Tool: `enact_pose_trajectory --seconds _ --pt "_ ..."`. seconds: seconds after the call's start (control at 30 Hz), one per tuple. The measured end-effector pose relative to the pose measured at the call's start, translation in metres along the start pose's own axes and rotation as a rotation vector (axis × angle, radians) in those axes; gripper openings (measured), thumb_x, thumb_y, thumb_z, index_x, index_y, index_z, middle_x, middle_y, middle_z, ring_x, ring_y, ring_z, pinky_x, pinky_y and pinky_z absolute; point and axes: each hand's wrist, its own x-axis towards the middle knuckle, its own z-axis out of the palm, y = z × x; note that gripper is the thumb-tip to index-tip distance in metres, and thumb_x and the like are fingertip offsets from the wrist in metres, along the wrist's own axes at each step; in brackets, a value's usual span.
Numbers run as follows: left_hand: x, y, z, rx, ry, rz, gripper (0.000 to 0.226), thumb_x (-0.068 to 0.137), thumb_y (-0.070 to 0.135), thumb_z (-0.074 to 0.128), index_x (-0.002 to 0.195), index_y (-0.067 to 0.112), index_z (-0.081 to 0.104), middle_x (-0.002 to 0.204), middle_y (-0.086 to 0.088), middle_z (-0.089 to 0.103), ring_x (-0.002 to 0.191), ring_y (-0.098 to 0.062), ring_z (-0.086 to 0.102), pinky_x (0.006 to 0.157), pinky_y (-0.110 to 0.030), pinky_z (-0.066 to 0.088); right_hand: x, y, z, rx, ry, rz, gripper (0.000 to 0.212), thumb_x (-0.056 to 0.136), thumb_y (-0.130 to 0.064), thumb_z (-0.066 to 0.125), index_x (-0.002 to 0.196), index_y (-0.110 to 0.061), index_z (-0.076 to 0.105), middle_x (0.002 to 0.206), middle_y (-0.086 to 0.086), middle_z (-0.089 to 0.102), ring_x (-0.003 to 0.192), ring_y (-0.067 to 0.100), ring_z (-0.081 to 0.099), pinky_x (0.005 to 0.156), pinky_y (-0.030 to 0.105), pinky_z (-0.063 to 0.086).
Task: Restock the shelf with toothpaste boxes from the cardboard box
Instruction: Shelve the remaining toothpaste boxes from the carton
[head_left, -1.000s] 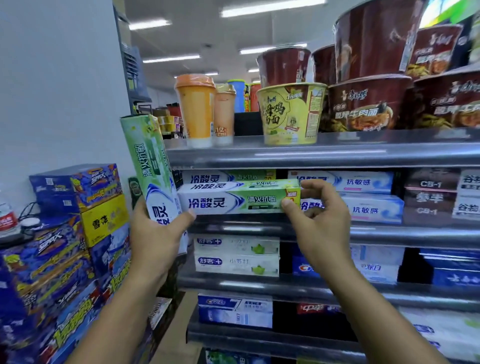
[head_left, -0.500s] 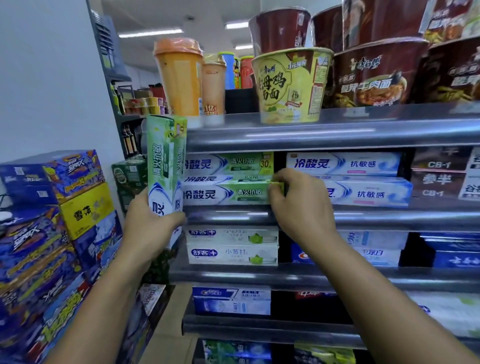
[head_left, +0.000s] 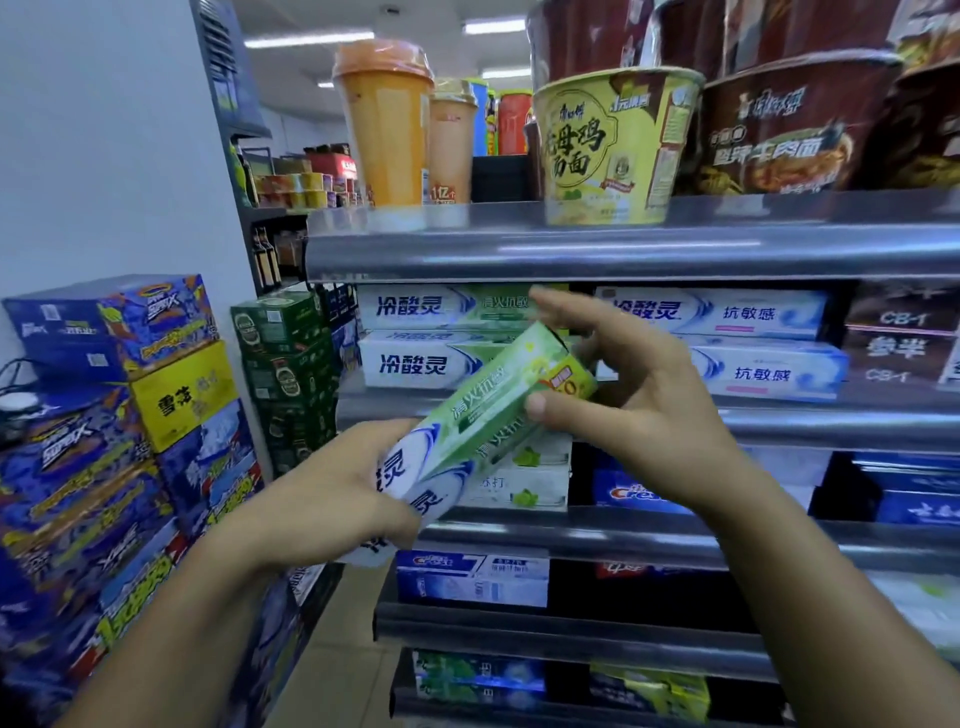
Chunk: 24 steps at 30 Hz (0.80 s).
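Note:
My left hand (head_left: 332, 493) grips the lower white ends of green-and-white toothpaste boxes (head_left: 488, 400), which slant up to the right in front of the shelf. My right hand (head_left: 628, 395) pinches the upper end of the top box, thumb on its near face and fingers behind it. On the toothpaste shelf (head_left: 779, 421) behind them, two matching green boxes lie stacked, the upper box (head_left: 431, 306) on the lower box (head_left: 421, 364), next to blue-and-white boxes (head_left: 748, 343). No cardboard box is in view.
Noodle bowls (head_left: 613, 145) and drink cups (head_left: 387, 130) stand on the shelf above. Lower shelves hold more toothpaste (head_left: 472, 577). Stacked blue drink cartons (head_left: 104, 415) and green cartons (head_left: 285, 364) crowd the left side beside the aisle floor.
My right hand left the box it pushed onto the shelf and came down to the boxes in my left hand. My left hand tipped them from upright to a slant toward the right.

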Motion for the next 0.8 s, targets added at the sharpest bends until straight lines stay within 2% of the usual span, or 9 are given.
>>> enact_pose_trajectory --seconds 0.07,0.17,0.27,0.4,0.47,0.53,0.67,0.73,0.8 --pt "0.003 0.004 -0.004 0.043 0.062 0.04 0.057 0.067 0.019 0.077 0.119 0.038 0.065 0.087 0.0 0.072 0.064 -0.027 0.063 0.06 -0.043 0.051 -0.003 -0.001 -0.008 0.069 0.028 0.041 0.059 0.071 -0.032 0.086 0.127 -0.035 0.069 0.115 0.005 0.07 0.099 0.028 0.065 0.084 0.055 0.058" --pt "0.004 -0.003 -0.014 0.069 0.297 0.075 0.053 0.06 0.043 0.091 0.107 0.034 0.068 0.098 0.002 0.075 0.079 -0.023 0.072 0.071 -0.05 0.058 -0.009 0.002 -0.015 0.126 0.167 0.039 0.054 0.067 -0.032 0.087 0.119 -0.03 0.072 0.108 0.014 0.073 0.099 0.039 0.068 0.084 0.059 0.058" --pt "0.005 -0.011 -0.014 -0.152 0.604 0.118 0.067 0.042 0.06 0.098 0.096 0.035 0.067 0.101 0.0 0.077 0.081 -0.022 0.075 0.063 -0.041 0.064 -0.013 0.008 -0.017 0.18 0.282 0.058 0.056 0.072 -0.024 0.089 0.124 -0.021 0.067 0.106 0.013 0.075 0.099 0.036 0.072 0.088 0.055 0.059" --pt "0.024 -0.013 -0.01 -0.315 0.902 0.27 0.059 0.045 0.05 0.1 0.093 0.044 0.065 0.105 0.01 0.078 0.092 -0.011 0.076 0.069 -0.022 0.06 -0.006 0.014 -0.007 0.201 0.372 0.11 0.059 0.076 -0.017 0.083 0.131 -0.015 0.063 0.117 0.006 0.073 0.1 0.027 0.074 0.088 0.04 0.061" --pt "0.035 -0.013 -0.015 -0.308 0.98 0.309 0.054 0.056 0.04 0.098 0.102 0.041 0.069 0.106 0.012 0.078 0.096 -0.009 0.076 0.076 -0.021 0.06 0.001 0.016 -0.003 0.196 0.389 0.125 0.057 0.081 -0.01 0.083 0.133 -0.019 0.063 0.125 0.001 0.068 0.095 0.019 0.076 0.082 0.026 0.06" --pt "0.048 -0.016 -0.017 -0.293 1.023 0.313 0.049 0.068 0.029 0.095 0.112 0.034 0.071 0.105 0.016 0.078 0.099 -0.007 0.075 0.079 -0.019 0.059 0.008 0.019 0.002 0.107 0.401 0.124 0.055 0.082 -0.013 0.084 0.132 -0.024 0.064 0.123 -0.007 0.065 0.088 0.012 0.076 0.076 0.018 0.058" --pt "0.07 -0.023 -0.021 -0.308 1.087 0.304 0.043 0.078 0.018 0.089 0.117 0.025 0.072 0.101 0.022 0.077 0.099 -0.003 0.074 0.081 -0.016 0.058 0.02 0.027 0.014 -0.178 0.514 0.143 0.053 0.077 -0.036 0.088 0.125 -0.03 0.065 0.105 -0.025 0.065 0.087 0.001 0.07 0.075 0.021 0.056" --pt "0.077 -0.026 -0.019 -0.302 1.112 0.31 0.042 0.08 0.022 0.088 0.118 0.029 0.07 0.099 0.024 0.076 0.099 -0.002 0.073 0.081 -0.015 0.057 0.024 0.031 0.017 -0.284 0.552 0.147 0.046 0.08 -0.04 0.085 0.12 -0.029 0.064 0.098 -0.024 0.064 0.095 -0.004 0.063 0.08 0.019 0.051" --pt "0.082 -0.025 -0.013 -0.294 1.105 0.321 0.034 0.082 0.028 0.087 0.112 0.032 0.071 0.098 0.025 0.076 0.099 0.0 0.073 0.081 -0.015 0.056 0.029 0.032 0.017 -0.386 0.549 0.133 0.038 0.085 -0.041 0.08 0.116 -0.024 0.067 0.091 -0.019 0.066 0.088 -0.003 0.062 0.078 0.016 0.05"
